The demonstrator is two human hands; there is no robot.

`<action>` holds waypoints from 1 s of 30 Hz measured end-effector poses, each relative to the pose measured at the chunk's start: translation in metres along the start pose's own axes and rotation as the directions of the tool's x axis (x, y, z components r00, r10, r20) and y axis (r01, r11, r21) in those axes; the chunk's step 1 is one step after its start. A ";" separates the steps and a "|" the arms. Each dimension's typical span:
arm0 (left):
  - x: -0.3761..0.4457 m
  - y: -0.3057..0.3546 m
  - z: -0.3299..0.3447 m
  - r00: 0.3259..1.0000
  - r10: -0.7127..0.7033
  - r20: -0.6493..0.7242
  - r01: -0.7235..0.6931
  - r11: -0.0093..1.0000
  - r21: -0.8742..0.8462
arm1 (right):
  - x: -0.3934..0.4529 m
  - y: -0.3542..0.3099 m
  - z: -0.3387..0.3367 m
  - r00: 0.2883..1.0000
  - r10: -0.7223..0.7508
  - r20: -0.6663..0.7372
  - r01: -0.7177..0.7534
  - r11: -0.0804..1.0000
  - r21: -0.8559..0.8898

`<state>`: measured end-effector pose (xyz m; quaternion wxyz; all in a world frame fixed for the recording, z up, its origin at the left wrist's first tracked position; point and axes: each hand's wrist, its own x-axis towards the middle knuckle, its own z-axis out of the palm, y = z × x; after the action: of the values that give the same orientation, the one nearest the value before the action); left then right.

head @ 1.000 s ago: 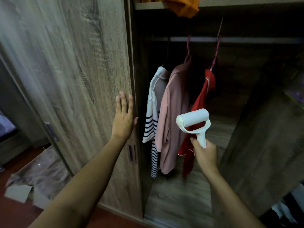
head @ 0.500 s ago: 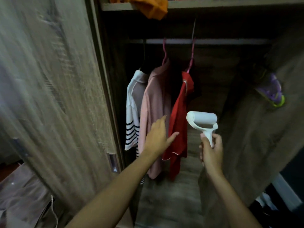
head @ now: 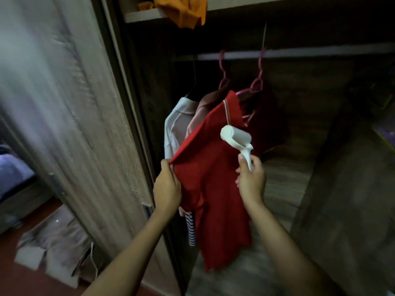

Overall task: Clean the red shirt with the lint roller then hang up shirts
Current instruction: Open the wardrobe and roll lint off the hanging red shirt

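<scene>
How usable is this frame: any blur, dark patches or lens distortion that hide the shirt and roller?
Head view: motion blur smears the wardrobe door at left; the wardrobe interior is dim, its right side nearly black. The red shirt and lint roller read clearly, slightly soft. Wide-angle bending shows at the edges.

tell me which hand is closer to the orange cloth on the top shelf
Right, though only slightly. The right hand, holding the lint roller, sits below the orange cloth and off to its right. The left hand grips the red shirt a bit lower.
</scene>
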<state>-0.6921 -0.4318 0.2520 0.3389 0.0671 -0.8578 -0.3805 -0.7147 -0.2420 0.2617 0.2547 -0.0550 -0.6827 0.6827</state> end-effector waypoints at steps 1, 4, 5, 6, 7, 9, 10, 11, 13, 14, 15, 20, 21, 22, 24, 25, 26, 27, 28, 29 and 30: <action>0.001 0.001 -0.003 1.000 -0.010 -0.027 0.010 1.000 0.007 | 0.002 0.002 0.011 1.000 0.002 0.005 -0.002 1.000 0.012; 0.003 0.002 -0.017 0.998 0.013 -0.067 -0.012 1.000 0.015 | -0.009 0.020 0.040 0.998 0.018 0.058 -0.019 1.000 0.005; 0.003 0.004 -0.021 0.997 0.017 -0.074 -0.016 1.000 0.019 | -0.019 0.029 0.046 0.996 0.021 0.088 -0.023 1.000 0.021; 0.003 0.005 -0.027 0.996 0.021 -0.083 -0.019 0.999 0.031 | -0.031 0.038 0.052 0.992 0.020 0.127 -0.024 0.999 0.028; 0.002 0.005 -0.033 0.995 0.039 -0.092 -0.036 0.999 0.035 | -0.046 0.047 0.056 0.985 0.019 0.171 -0.024 0.999 0.024; 0.003 0.005 -0.035 0.996 0.044 -0.083 -0.038 0.997 0.074 | -0.070 0.068 0.054 0.960 0.033 0.277 -0.036 0.999 0.006; 0.005 0.003 -0.038 0.997 0.025 -0.074 -0.017 0.994 0.109 | -0.081 0.076 0.054 0.940 0.057 0.335 -0.061 0.998 0.002; 0.006 0.004 -0.038 0.997 0.029 -0.067 -0.022 0.994 0.106 | -0.088 0.081 0.049 0.929 0.060 0.364 -0.060 0.998 -0.011; 0.007 0.004 -0.041 0.997 0.061 -0.051 -0.055 0.991 0.122 | -0.089 0.078 0.046 0.925 0.056 0.377 -0.057 0.998 -0.007; 0.007 0.004 -0.039 0.997 0.071 -0.044 -0.065 0.989 0.135 | -0.082 0.072 0.045 0.935 0.041 0.352 -0.047 0.999 0.010; 0.005 0.005 -0.038 0.996 0.078 -0.037 -0.072 0.987 0.142 | -0.072 0.064 0.044 0.949 0.017 0.313 -0.030 0.999 0.037; 0.004 0.007 -0.046 0.991 0.118 0.057 -0.125 0.980 0.154 | -0.015 0.032 0.039 0.990 -0.137 0.039 0.135 0.990 0.051; 0.005 0.007 -0.048 0.988 0.130 0.088 -0.144 0.972 0.184 | -0.009 0.035 0.038 0.990 -0.136 0.026 0.135 0.990 0.047; 0.006 0.005 -0.049 0.984 0.139 0.113 -0.162 0.960 0.227 | -0.006 0.043 0.038 0.992 -0.123 0.033 0.123 0.992 0.025; 0.008 0.001 -0.050 0.977 0.172 0.130 -0.205 0.925 0.321 | -0.012 0.072 0.040 0.994 -0.077 0.081 0.084 0.993 -0.080; 0.009 -0.001 -0.049 0.973 0.187 0.135 -0.224 0.909 0.352 | -0.020 0.092 0.041 0.992 -0.044 0.117 0.062 0.987 -0.151; 0.011 -0.004 -0.048 0.972 0.191 0.137 -0.229 0.904 0.360 | -0.030 0.114 0.041 0.987 -0.005 0.159 0.041 0.974 -0.224; 0.011 -0.005 -0.046 0.973 0.190 0.131 -0.224 0.910 0.348 | -0.041 0.136 0.040 0.979 0.033 0.200 0.028 0.955 -0.294; 0.012 -0.006 -0.046 0.975 0.188 0.120 -0.217 0.918 0.331 | -0.051 0.151 0.038 0.969 0.072 0.235 0.014 0.939 -0.345; 0.012 -0.008 -0.045 0.975 0.191 0.112 -0.217 0.923 0.318 | -0.060 0.161 0.036 0.962 0.109 0.251 -0.009 0.931 -0.366; 0.013 -0.009 -0.046 0.973 0.202 0.108 -0.226 0.922 0.313 | -0.066 0.163 0.035 0.960 0.130 0.247 -0.035 0.934 -0.355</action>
<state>-0.6741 -0.4708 0.2741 0.3308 0.0136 -0.9227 -0.1976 -0.7166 -0.2913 0.0893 0.1178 -0.0358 -0.8175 0.5627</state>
